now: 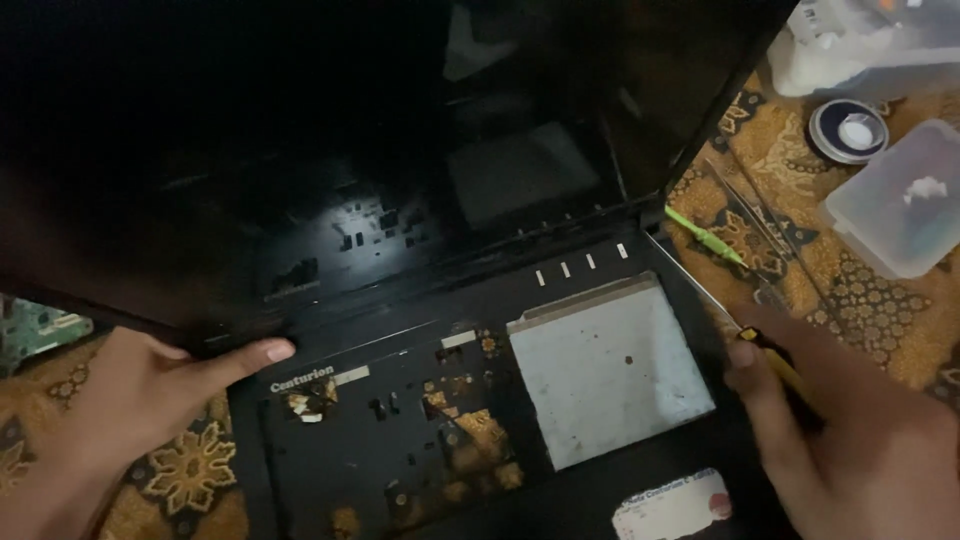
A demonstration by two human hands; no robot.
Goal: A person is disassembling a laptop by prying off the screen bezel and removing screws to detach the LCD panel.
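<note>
Black plastic fills most of your view — a gutted laptop shell, keyboard gone, lying on a gold-and-brown patterned cloth that shows through the cut-outs in the deck. Your left hand lies flat against the shell's left edge, fingers extended and thumb stretched along the hinge line; it grips nothing, and reads as a brace that keeps the base from sliding. Your right hand is closed around a screwdriver with a yellow-and-black handle, whose thin shaft runs up along the shell's right edge toward the hinge corner, a spot where prying or reaching a fastener would make sense. A grey metal plate sits in the right half of the deck, with a pale sticker below it.

Off to the right, within reach, lie a green tool, a roll of solder wire and a clear plastic box.

Much is lost to darkness — the raised screen is nearly featureless, and only reflections mark its surface. You cannot see where the screwdriver's tip ends, nor whether it touches the shell. Your right palm is cut off by the lower edge, and a green circuit board at far left is mostly hidden behind the lid.
</note>
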